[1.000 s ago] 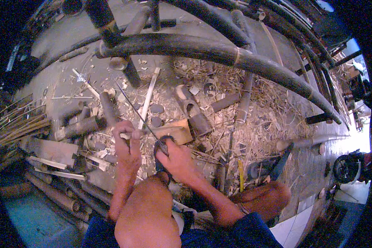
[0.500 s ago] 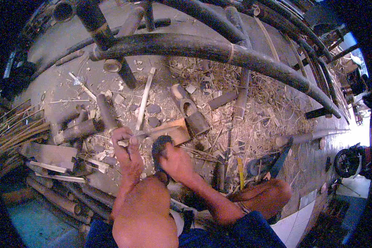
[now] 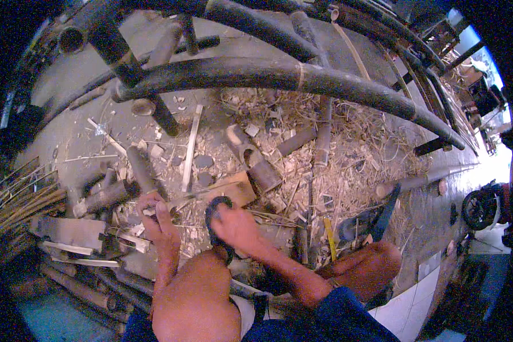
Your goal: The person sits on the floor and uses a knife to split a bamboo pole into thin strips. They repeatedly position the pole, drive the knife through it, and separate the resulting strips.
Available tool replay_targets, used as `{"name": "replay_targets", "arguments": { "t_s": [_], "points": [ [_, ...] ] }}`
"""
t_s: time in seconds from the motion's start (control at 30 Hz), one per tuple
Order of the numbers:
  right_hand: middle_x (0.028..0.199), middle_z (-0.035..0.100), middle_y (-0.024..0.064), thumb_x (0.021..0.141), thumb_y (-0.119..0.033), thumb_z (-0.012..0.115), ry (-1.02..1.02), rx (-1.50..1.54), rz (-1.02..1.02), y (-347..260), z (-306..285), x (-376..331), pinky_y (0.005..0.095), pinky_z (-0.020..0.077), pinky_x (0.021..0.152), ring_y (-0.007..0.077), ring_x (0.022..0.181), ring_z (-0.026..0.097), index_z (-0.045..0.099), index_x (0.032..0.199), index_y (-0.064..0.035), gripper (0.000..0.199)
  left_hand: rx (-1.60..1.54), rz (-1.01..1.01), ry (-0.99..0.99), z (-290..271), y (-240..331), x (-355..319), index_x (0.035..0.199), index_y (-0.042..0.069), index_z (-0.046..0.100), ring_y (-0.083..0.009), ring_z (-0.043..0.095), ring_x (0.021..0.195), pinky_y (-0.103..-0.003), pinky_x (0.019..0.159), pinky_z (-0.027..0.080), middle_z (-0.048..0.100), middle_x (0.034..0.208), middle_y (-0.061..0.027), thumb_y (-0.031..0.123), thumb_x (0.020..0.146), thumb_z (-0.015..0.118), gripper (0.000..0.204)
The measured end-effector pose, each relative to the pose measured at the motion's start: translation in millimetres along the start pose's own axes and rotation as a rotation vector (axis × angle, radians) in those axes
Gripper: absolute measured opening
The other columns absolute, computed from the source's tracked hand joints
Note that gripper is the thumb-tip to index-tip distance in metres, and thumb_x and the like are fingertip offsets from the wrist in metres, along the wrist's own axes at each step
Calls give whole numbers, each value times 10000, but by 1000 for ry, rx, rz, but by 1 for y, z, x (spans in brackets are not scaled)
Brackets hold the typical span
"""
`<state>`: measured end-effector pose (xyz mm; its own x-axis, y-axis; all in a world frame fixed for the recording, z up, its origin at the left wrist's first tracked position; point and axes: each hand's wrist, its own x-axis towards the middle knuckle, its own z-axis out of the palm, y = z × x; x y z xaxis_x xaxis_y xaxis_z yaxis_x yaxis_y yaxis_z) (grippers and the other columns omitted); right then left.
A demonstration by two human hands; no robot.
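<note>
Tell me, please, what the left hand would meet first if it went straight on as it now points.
Probably the short dark bamboo piece just beyond the left hand, though depth is hard to judge.

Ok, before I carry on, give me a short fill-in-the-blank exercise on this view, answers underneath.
1. Of the left hand and the right hand, the one nearer the pale wooden block is the ____ hand.
2. The bundle of thin sticks lies toward the picture's ____ edge.
3. The narrow bright strip near the right leg is coloured ____.
4. The wheel shows toward the picture's ____ edge.

Missing words: right; left; yellow; right.
</note>
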<state>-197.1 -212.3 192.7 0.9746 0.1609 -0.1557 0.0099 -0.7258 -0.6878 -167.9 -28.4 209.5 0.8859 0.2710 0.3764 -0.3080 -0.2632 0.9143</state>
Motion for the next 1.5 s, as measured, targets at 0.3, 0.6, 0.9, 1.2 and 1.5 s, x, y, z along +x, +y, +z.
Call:
{"name": "replay_targets", "arguments": {
  "t_s": [0.3, 0.6, 0.9, 1.2, 1.5],
  "points": [
    [751, 661, 224, 860, -352, 629, 7, -158, 138, 78, 30, 11, 540, 519, 619, 420, 684, 654, 622, 1007, -23, 360, -70, -35, 99, 12, 1, 6, 1075, 51, 452, -166, 443, 950, -318, 914, 371, 489, 1023, -63, 209, 974, 555, 214],
    [737, 658, 241, 859, -368, 626, -9, -196, 206, 115, 40, 7, 528, 541, 635, 422, 695, 661, 592, 1011, -22, 379, 34, -72, 76, 9, 9, 7, 1030, 49, 448, -178, 454, 965, -319, 919, 373, 496, 1025, -73, 172, 968, 541, 166],
    [804, 665, 252, 842, -344, 617, 76, -126, 271, 187, 73, -5, 546, 522, 705, 442, 739, 654, 630, 949, -2, 358, 210, -173, 93, 1, -3, 10, 1093, 63, 482, -139, 458, 886, -307, 834, 413, 497, 991, -48, 247, 994, 525, 213],
    [808, 659, 244, 878, -421, 583, 126, -21, 209, 127, 54, -12, 536, 512, 691, 440, 748, 645, 628, 935, 19, 446, -43, -183, 119, -4, 4, 25, 1060, 16, 590, -146, 543, 892, -306, 833, 442, 619, 963, -60, 166, 969, 543, 182],
    [766, 644, 260, 883, -397, 596, 91, 237, -25, -29, -41, -16, 507, 510, 656, 439, 724, 641, 605, 954, 6, 409, 120, 112, -187, -16, 32, 18, 991, 37, 599, -220, 563, 986, -335, 894, 450, 603, 1045, -111, -12, 825, 635, 177]
  ]
}}
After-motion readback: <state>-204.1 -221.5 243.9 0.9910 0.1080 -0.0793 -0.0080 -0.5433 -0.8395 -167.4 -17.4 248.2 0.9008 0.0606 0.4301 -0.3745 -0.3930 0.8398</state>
